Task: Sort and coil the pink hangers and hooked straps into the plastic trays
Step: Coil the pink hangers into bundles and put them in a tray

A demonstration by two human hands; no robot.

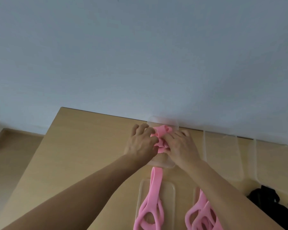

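A coiled pink strap (161, 136) lies bunched in a clear plastic tray (163, 121) at the table's far edge. My left hand (142, 141) and my right hand (183, 147) meet over that tray, and both sets of fingers curl round the pink coils. One pink loop (156, 178) trails out of the tray toward me. It runs onto a nearer clear tray (171, 191) that holds looped pink hangers (150, 214). To the right, more pink hangers (199, 214) lie on another clear tray (196, 191), partly hidden by my right forearm.
Two more clear trays (223, 156) (276, 163) lie on the wooden table (83, 156) at the right. Black straps (264, 198) are piled at the right edge. A pale wall (140, 55) rises directly behind the table. A lower wooden surface (12, 146) sits to the left.
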